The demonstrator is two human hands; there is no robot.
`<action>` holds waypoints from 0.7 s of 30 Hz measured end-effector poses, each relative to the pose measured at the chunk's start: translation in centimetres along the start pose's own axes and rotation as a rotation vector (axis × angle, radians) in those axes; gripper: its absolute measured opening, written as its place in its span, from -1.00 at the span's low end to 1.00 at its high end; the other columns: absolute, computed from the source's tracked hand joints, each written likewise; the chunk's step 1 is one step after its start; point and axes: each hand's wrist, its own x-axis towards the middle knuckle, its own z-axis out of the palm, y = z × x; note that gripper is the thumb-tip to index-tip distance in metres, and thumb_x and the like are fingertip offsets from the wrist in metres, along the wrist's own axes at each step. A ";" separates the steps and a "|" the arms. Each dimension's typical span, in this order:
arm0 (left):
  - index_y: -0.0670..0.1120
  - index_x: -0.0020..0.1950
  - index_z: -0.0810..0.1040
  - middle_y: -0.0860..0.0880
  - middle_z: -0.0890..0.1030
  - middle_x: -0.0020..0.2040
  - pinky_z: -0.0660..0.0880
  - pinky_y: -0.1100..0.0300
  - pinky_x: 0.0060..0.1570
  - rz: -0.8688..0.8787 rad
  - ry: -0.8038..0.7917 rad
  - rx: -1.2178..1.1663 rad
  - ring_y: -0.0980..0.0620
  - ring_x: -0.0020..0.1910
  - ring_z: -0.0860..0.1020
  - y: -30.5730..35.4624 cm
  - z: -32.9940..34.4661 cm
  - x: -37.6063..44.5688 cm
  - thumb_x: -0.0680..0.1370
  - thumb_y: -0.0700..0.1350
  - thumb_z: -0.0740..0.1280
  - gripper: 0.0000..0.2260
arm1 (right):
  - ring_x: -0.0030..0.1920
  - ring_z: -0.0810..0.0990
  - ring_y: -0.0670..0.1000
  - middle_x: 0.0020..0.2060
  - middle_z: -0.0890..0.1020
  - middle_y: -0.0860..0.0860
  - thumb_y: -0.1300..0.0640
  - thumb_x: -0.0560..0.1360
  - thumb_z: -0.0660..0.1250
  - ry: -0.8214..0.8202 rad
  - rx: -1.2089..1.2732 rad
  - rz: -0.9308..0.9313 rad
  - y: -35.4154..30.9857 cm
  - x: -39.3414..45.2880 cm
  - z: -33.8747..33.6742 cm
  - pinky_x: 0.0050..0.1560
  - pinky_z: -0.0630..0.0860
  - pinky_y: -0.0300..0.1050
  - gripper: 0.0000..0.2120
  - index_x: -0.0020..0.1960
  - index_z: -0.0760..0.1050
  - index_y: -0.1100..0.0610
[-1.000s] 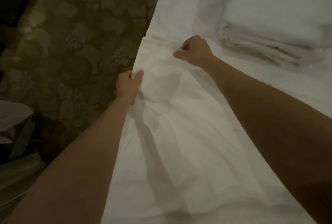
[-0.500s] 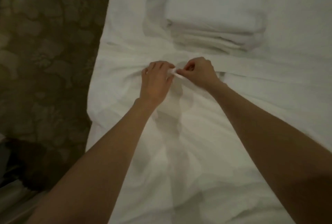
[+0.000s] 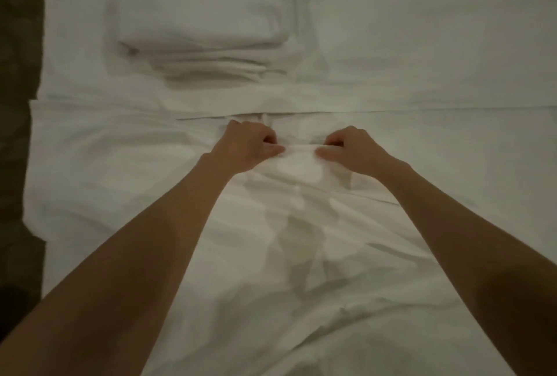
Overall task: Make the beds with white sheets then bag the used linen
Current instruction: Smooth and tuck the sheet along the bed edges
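Since a second ago your left hand point(image 3: 248, 146) has come in from the bed's left edge toward the middle, and both hands now sit close together on the same raised fold, while the view has swung so the carpet point(image 3: 18, 74) is only a dark strip at the far left. Your left hand's fingers point(image 3: 269, 139) are curled over, with the thumb underneath, pinching the gathered edge of the white sheet point(image 3: 298, 225). Your right hand point(image 3: 351, 148) does the same just beside it, its fingers clamped on that same edge with the thumb pointing inward. A short stretch of bunched cloth runs between the two hands, apart from each other but near.

That sheet lies rumpled across the bed point(image 3: 452, 44), spreading from the fold back toward you under both forearms, with creases fanning out below the hands. Beyond your hands a straight folded hem crosses the bed from side to side. Farther up, left of centre, a stack of folded white linen point(image 3: 199, 23) rests flat on the bed, well apart from your hands.
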 end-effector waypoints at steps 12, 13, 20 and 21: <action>-0.16 0.04 0.63 -0.17 0.63 0.07 0.38 0.08 0.07 -0.166 0.342 -0.126 -0.17 0.11 0.54 2.1 -0.5 6.0 0.60 0.05 0.28 -0.71 | -0.38 0.37 -0.01 -0.46 0.40 0.05 0.05 0.53 0.36 0.330 0.032 -0.075 6.6 3.0 -7.7 -0.35 0.19 -0.14 -0.70 -0.31 0.48 0.18; -0.14 0.08 0.62 -0.17 0.62 0.12 0.38 0.07 0.11 -0.209 0.359 -0.092 -0.18 0.16 0.52 2.4 -0.3 6.9 0.60 0.06 0.27 -0.70 | -0.35 0.39 0.01 -0.44 0.42 0.07 0.05 0.53 0.36 0.341 0.013 -0.074 6.9 3.9 -7.9 -0.32 0.18 -0.14 -0.70 -0.30 0.48 0.19; -0.04 0.31 0.46 -0.12 0.42 0.35 0.20 -0.04 0.26 -0.398 0.431 0.206 -0.14 0.34 0.32 4.1 1.0 6.9 0.61 0.01 0.24 -0.71 | -0.15 0.53 0.02 -0.22 0.58 0.03 0.00 0.46 0.39 0.393 0.000 -0.028 9.1 4.7 -7.5 -0.11 0.43 -0.12 -0.78 -0.10 0.57 0.17; -0.03 0.38 0.40 -0.11 0.36 0.41 0.16 -0.05 0.31 -0.396 0.456 0.211 -0.13 0.39 0.28 4.3 1.5 6.1 0.60 0.00 0.25 -0.64 | -0.11 0.54 0.05 -0.17 0.58 0.04 0.02 0.45 0.39 0.428 -0.040 -0.035 9.2 4.5 -7.7 -0.06 0.45 -0.08 -0.79 -0.06 0.55 0.16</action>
